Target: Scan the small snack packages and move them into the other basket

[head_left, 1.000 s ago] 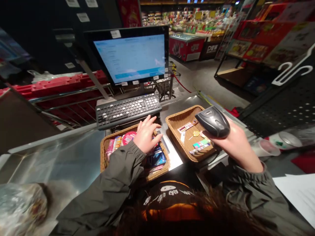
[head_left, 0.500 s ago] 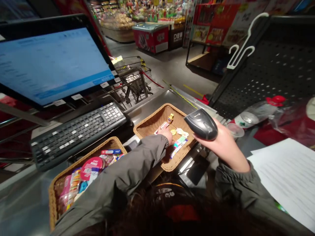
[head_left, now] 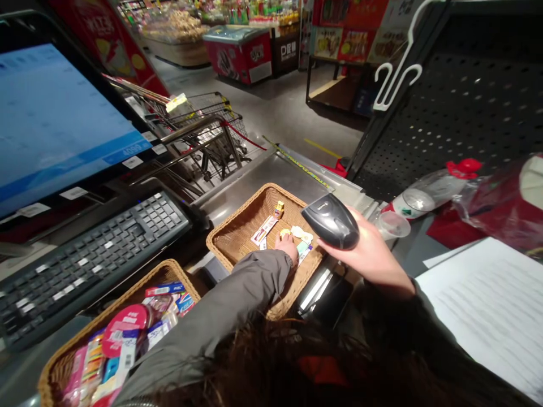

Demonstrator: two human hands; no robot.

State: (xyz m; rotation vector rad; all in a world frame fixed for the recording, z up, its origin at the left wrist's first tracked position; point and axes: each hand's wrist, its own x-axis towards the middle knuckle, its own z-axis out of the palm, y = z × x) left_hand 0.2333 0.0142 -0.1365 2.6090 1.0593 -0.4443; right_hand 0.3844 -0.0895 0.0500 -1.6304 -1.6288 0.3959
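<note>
My right hand (head_left: 375, 251) is wrapped round a black handheld barcode scanner (head_left: 333, 221), its head over the right side of a wicker basket (head_left: 220, 244). Inside that basket, my left hand (head_left: 287, 247) has its fingers curled down onto a small yellow item (head_left: 285, 232). Close by lie a white oblong packet (head_left: 263, 229), a small yellow-and-brown bottle-shaped item (head_left: 279, 210), a pale cream-coloured item (head_left: 302, 234) and a green-and-white packet (head_left: 304, 250), partly hidden by the hand.
A second wicker basket (head_left: 51, 362) at lower left holds several colourful packets. Left of the baskets stand a black keyboard (head_left: 97, 254) and a monitor (head_left: 55, 118). Printed paper (head_left: 487, 316) and a red-capped plastic bottle (head_left: 428, 195) are at right. Shopping carts (head_left: 207, 127) stand beyond the counter.
My left hand has come off the white packet and moved to the small yellow item. My right hand still holds the scanner over the basket. The view has shifted to the right.
</note>
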